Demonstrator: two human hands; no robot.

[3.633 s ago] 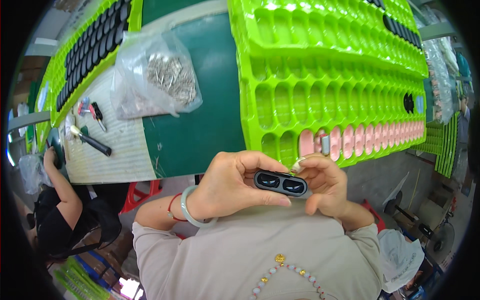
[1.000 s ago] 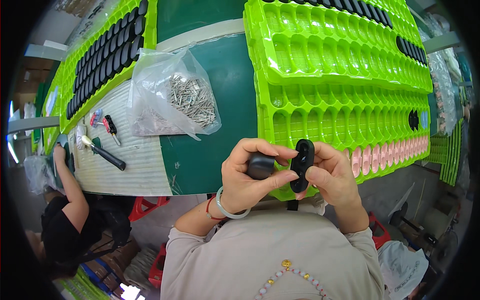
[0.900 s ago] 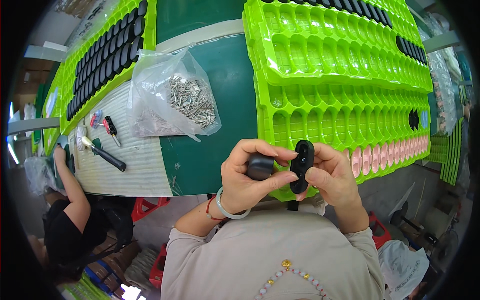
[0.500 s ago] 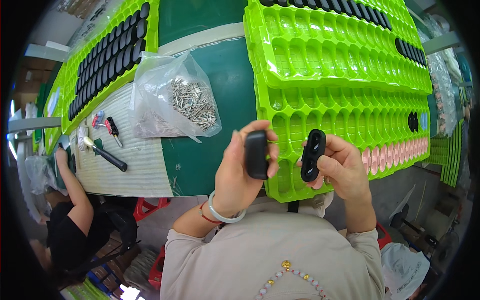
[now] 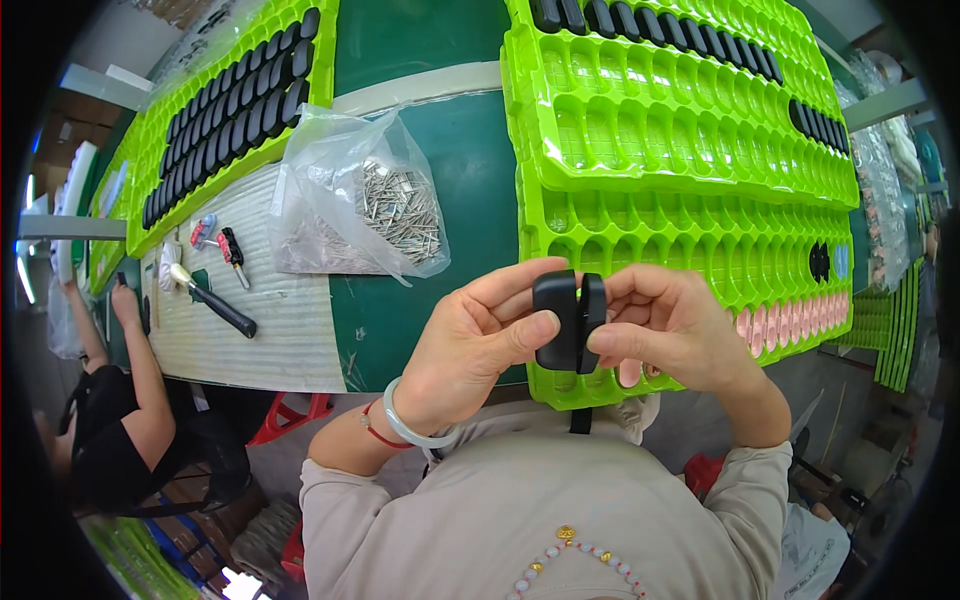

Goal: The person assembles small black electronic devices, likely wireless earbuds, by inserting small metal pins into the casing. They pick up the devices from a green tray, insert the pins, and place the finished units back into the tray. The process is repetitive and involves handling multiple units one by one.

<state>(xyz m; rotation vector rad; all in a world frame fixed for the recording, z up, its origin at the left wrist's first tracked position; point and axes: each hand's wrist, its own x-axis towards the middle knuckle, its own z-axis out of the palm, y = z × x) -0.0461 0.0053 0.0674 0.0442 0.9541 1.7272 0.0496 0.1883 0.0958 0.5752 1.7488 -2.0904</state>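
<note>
Over the near edge of the green tray, both hands meet in front of my chest. In my left hand [image 5: 480,340] is a black rounded case shell [image 5: 556,322], thumb on its near face and fingers behind. My right hand [image 5: 668,328] pinches a narrower black oblong case part [image 5: 594,318] between thumb and fingers. The two pieces stand upright side by side, long edges against each other, with a thin dark gap visible toward the top. Whether they are joined cannot be made out. The inner face of the right piece is turned out of sight.
Stacked bright green trays [image 5: 640,215] hold black pieces and pink pieces [image 5: 795,325]. Another green tray [image 5: 150,165] at far left carries rows of black cases [image 5: 225,110]. A clear bag of metal pins [image 5: 400,215], a black-handled tool [image 5: 222,312] and a small screwdriver [image 5: 232,258] lie left. Another person's arm [image 5: 145,370] reaches in.
My hands have come together, bringing the two black pieces from apart to side by side. The right piece has turned, so its two round hollows no longer show.
</note>
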